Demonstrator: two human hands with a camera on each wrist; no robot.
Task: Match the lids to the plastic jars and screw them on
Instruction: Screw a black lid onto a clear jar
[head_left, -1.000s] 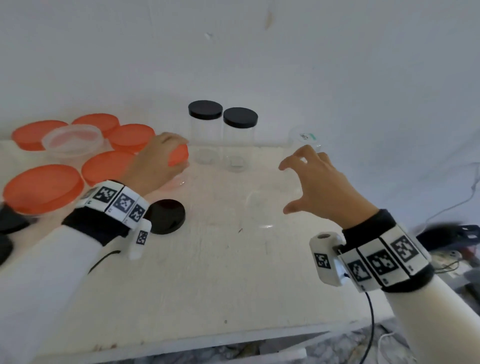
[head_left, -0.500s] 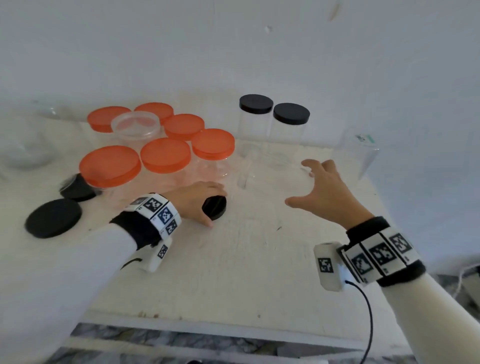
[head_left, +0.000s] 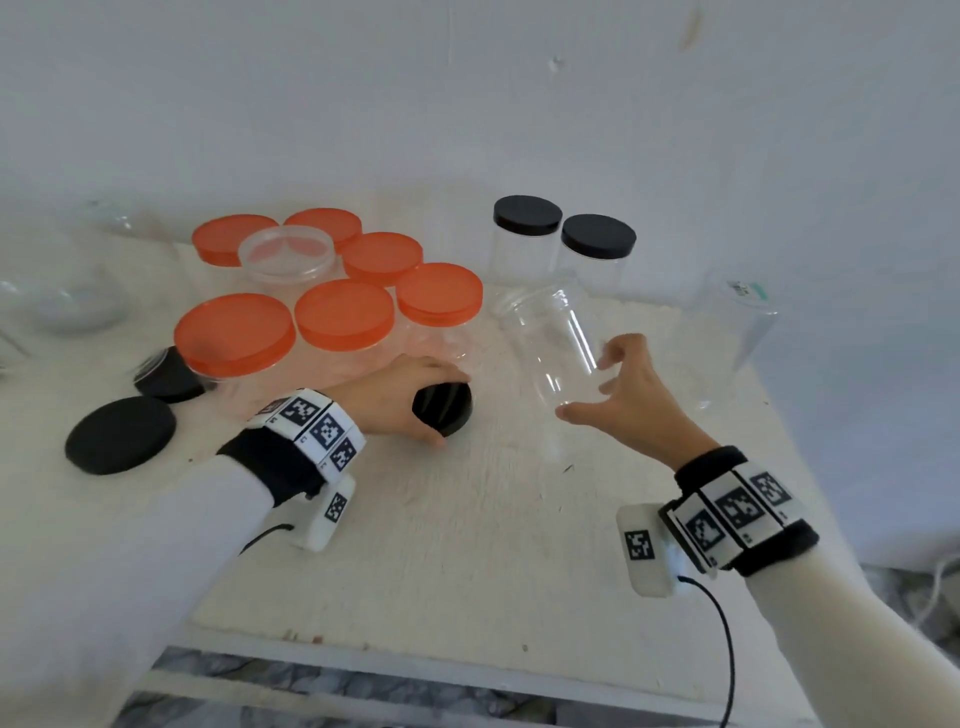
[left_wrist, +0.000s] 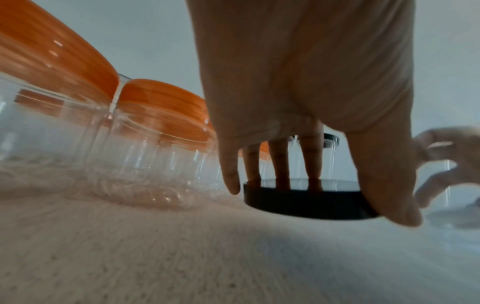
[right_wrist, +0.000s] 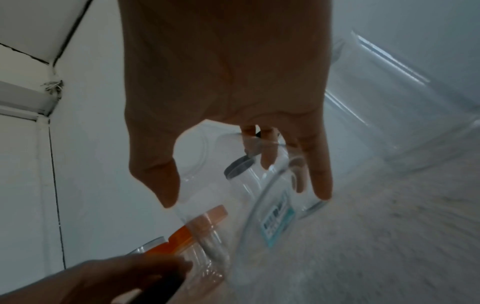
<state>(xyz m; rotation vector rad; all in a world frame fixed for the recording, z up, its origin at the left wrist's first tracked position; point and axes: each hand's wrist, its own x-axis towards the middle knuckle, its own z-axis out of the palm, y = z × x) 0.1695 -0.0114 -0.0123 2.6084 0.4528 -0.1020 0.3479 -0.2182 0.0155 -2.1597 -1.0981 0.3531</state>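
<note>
My left hand (head_left: 451, 408) grips a small black lid (head_left: 439, 413) on the white table (head_left: 467, 545). In the left wrist view, fingertips (left_wrist: 281, 185) rest on top of the black lid (left_wrist: 298, 202), the thumb lies at its right rim, and its near edge seems slightly raised. My right hand (head_left: 584, 387) holds an open clear plastic jar (head_left: 550, 332) above the table, tilted with its mouth toward the back left. In the right wrist view, the right hand (right_wrist: 244, 198) has thumb and fingers on either side of the jar.
Several orange-lidded jars (head_left: 343, 314) and one open clear jar (head_left: 284, 252) stand at the back left. Two black-lidded jars (head_left: 527, 215) stand at the back. Loose black lids (head_left: 119, 434) lie at the left. A tall clear container (head_left: 737, 332) stands at the right edge.
My right hand, empty before, now holds the clear jar tilted above the table. My left hand left the orange-lidded jar, came down on the black lid and stays there.
</note>
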